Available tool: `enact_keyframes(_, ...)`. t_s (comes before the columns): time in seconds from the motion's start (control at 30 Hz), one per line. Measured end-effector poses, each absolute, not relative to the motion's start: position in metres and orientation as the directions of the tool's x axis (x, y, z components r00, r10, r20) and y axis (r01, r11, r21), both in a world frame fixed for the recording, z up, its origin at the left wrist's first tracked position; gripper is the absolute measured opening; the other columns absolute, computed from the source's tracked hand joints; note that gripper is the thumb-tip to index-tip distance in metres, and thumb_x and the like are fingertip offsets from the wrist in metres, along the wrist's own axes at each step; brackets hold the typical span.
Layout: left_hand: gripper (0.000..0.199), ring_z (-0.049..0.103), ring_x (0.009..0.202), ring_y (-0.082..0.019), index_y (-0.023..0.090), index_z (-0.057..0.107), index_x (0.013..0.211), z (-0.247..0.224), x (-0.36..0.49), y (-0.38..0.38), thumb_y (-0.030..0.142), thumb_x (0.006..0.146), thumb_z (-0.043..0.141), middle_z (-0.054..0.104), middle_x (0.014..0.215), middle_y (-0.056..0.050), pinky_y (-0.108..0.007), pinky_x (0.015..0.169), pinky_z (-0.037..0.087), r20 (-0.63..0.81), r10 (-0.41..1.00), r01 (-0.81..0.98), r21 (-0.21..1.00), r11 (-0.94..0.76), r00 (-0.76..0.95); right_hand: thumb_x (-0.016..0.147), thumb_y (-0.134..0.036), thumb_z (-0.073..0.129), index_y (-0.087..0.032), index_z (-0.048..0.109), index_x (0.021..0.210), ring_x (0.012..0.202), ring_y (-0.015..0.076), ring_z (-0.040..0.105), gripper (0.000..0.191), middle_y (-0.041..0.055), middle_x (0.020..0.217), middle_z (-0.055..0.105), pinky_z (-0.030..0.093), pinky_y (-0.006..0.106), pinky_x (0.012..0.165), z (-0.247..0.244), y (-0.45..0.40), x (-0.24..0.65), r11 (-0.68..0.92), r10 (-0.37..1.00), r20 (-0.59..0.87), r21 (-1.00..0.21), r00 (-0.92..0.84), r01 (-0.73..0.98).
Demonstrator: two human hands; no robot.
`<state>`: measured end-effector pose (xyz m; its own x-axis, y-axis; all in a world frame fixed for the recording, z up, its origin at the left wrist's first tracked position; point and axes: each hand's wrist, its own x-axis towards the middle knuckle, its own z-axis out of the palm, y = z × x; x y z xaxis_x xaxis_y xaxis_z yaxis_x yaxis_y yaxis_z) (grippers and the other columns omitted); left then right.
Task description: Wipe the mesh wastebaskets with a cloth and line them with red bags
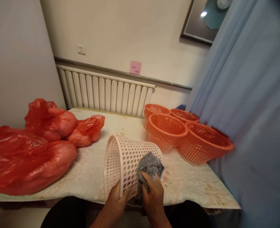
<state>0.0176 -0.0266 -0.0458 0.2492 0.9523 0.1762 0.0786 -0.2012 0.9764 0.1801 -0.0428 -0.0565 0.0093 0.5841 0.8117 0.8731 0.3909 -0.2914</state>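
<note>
Mesh wastebasket (pixel 129 162): unlined, wiping seemingly unfinished | left hand (pixel 117 199) pinches its rim | right hand (pixel 153 193) clutches cloth (pixel 150 163) | four bag-lined baskets (pixel 167 139) right of wastebasket

Setting: looked most like a home interior
Wall (pixel 130 31): bore a white column radiator (pixel 108 91), a power socket (pixel 81 49) and a framed picture (pixel 194 23)
Curtain (pixel 246 95): hung in long pale-blue folds at the right
Tablecloth (pixel 189 180): was pale, with printed flowers
</note>
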Motion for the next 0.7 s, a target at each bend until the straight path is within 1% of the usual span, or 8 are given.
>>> enact_keyframes(0.1, 0.044, 0.066, 0.107, -0.029, 0.013, 0.064, 0.112, -0.048, 0.017, -0.031, 0.046, 0.086, 0.051, 0.07, 0.117, -0.014, -0.041, 0.099, 0.049, 0.216, 0.939, 0.042, 0.971, -0.236, 0.268, 0.079, -0.01, 0.048, -0.022, 0.067, 0.109, 0.086, 0.0236, 0.061, 0.038, 0.0069, 0.089, 0.069, 0.053, 0.036, 0.075, -0.031, -0.051, 0.155, 0.54, 0.563, 0.818, -0.257, -0.117, 0.802)
enact_keyframes(0.17, 0.043, 0.068, 0.101, -0.029, 0.013, 0.065, 0.106, -0.049, 0.015, -0.033, 0.049, 0.085, 0.051, 0.072, 0.11, -0.014, -0.041, 0.098, 0.05, 0.236, 0.94, 0.063, 0.964, -0.259, 0.248, 0.079, -0.012, 0.049, -0.021, 0.069, 0.102, 0.076, 0.0222, 0.058, 0.032, 0.0086, 0.081, 0.064, 0.051, 0.032, 0.063, -0.017, -0.052, 0.144, 0.577, 0.56, 0.816, -0.257, -0.146, 0.775)
enact_keyframes(0.23, 0.042, 0.068, 0.099, -0.029, 0.014, 0.065, 0.105, -0.049, 0.013, -0.032, 0.049, 0.085, 0.052, 0.073, 0.106, -0.013, -0.041, 0.098, 0.05, 0.234, 0.947, 0.104, 0.96, -0.261, 0.219, 0.079, -0.012, 0.048, -0.021, 0.071, 0.098, 0.071, 0.021, 0.055, 0.031, 0.0083, 0.077, 0.061, 0.05, 0.031, 0.06, -0.01, -0.048, 0.142, 0.578, 0.556, 0.817, -0.249, -0.152, 0.778)
enact_keyframes(0.3, 0.043, 0.067, 0.104, -0.03, 0.013, 0.064, 0.107, -0.05, 0.011, -0.032, 0.048, 0.086, 0.051, 0.073, 0.109, -0.014, -0.041, 0.099, 0.049, 0.223, 0.951, 0.135, 0.958, -0.255, 0.214, 0.078, -0.009, 0.047, -0.021, 0.071, 0.098, 0.072, 0.0213, 0.055, 0.033, 0.0078, 0.076, 0.062, 0.05, 0.032, 0.063, -0.01, -0.04, 0.146, 0.558, 0.561, 0.813, -0.232, -0.156, 0.797)
enact_keyframes(0.43, 0.046, 0.061, 0.116, -0.031, 0.012, 0.063, 0.114, -0.057, 0.01, -0.03, 0.044, 0.086, 0.048, 0.069, 0.118, -0.016, -0.044, 0.105, 0.043, 0.196, 0.956, 0.202, 0.949, -0.241, 0.217, 0.078, -0.005, 0.046, -0.021, 0.069, 0.105, 0.078, 0.0219, 0.058, 0.039, 0.0055, 0.079, 0.068, 0.051, 0.035, 0.077, -0.021, -0.016, 0.174, 0.457, 0.607, 0.785, -0.217, -0.124, 0.863)
enact_keyframes(0.53, 0.047, 0.061, 0.116, -0.031, 0.01, 0.064, 0.115, -0.06, 0.011, -0.031, 0.041, 0.084, 0.048, 0.069, 0.118, -0.017, -0.046, 0.106, 0.042, 0.165, 0.961, 0.245, 0.945, -0.219, 0.221, 0.08, -0.006, 0.045, -0.02, 0.068, 0.109, 0.087, 0.0231, 0.06, 0.039, 0.0053, 0.091, 0.072, 0.049, 0.039, 0.088, -0.034, 0.003, 0.208, 0.348, 0.63, 0.775, -0.221, -0.053, 0.911)
enact_keyframes(0.6, 0.045, 0.061, 0.117, -0.03, 0.012, 0.065, 0.115, -0.061, 0.012, -0.031, 0.039, 0.084, 0.048, 0.07, 0.118, -0.015, -0.045, 0.106, 0.043, 0.183, 0.953, 0.239, 0.94, -0.242, 0.243, 0.081, -0.009, 0.046, -0.019, 0.067, 0.11, 0.091, 0.0241, 0.059, 0.037, 0.0066, 0.098, 0.072, 0.049, 0.039, 0.089, -0.043, 0.012, 0.232, 0.25, 0.655, 0.755, -0.249, 0.026, 0.936)
enact_keyframes(0.7, 0.042, 0.062, 0.115, -0.028, 0.014, 0.066, 0.116, -0.063, 0.014, -0.034, 0.035, 0.086, 0.046, 0.071, 0.117, -0.013, -0.042, 0.107, 0.043, 0.228, 0.935, 0.222, 0.931, -0.292, 0.272, 0.082, -0.014, 0.045, -0.017, 0.066, 0.111, 0.092, 0.0247, 0.059, 0.036, 0.0094, 0.101, 0.07, 0.05, 0.038, 0.083, -0.056, 0.017, 0.26, 0.106, 0.681, 0.713, -0.322, 0.168, 0.941)
